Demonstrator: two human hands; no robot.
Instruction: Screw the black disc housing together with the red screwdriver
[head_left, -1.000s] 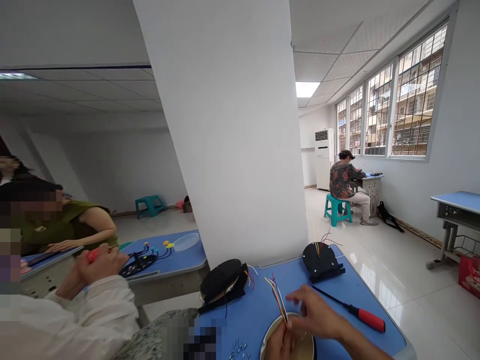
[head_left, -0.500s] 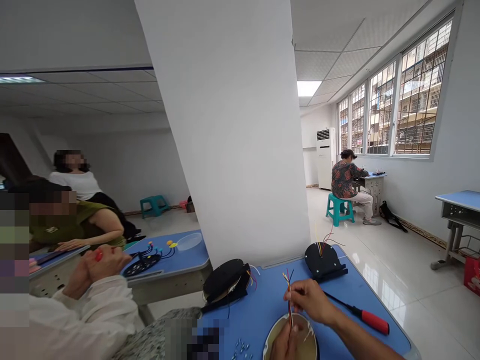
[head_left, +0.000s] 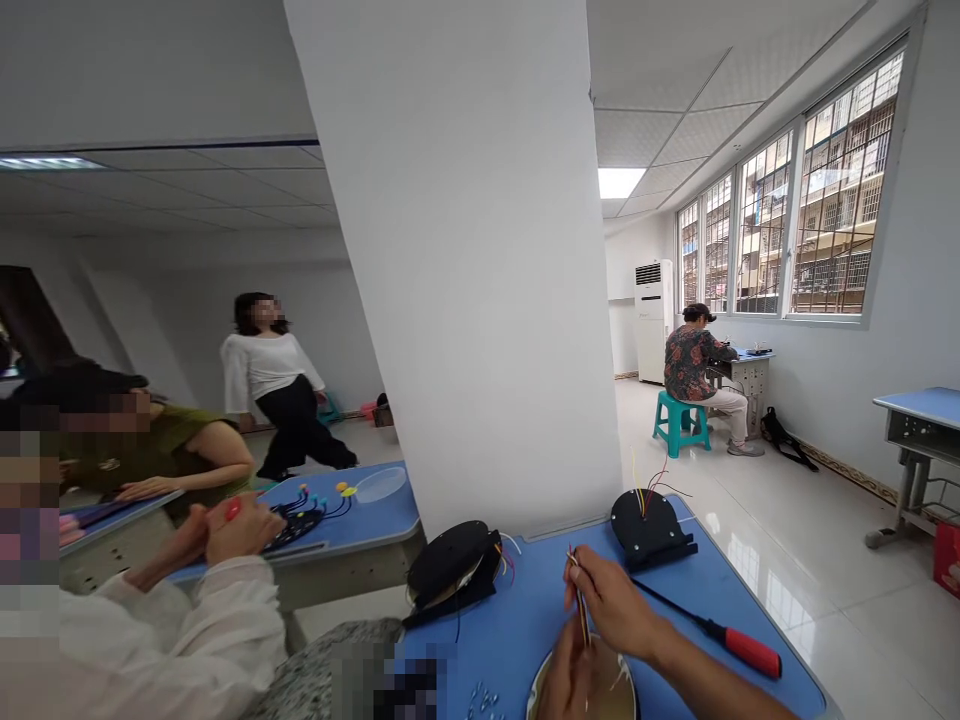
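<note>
At the bottom edge of the head view, my right hand (head_left: 613,608) pinches a thin bundle of coloured wires (head_left: 579,598) near its upper end. My left hand (head_left: 561,678) holds the same wires lower down, just over a round tan disc (head_left: 615,692) lying on the blue desk (head_left: 525,620). Both hands are partly cut off by the frame edge. A red-handled screwdriver (head_left: 731,640) lies on the desk to the right of my right hand.
Two black round housings (head_left: 450,562) (head_left: 649,527) with loose wires stand at the desk's far edge against a white pillar (head_left: 465,260). Small loose parts (head_left: 480,697) lie near the front. A co-worker's hands (head_left: 225,530) work at the left desk; another person walks behind.
My right hand has drawn the wire bundle upright and closer in, the loose ends now gathered. A person in white has walked rightward in the background. The view has shifted slightly.
</note>
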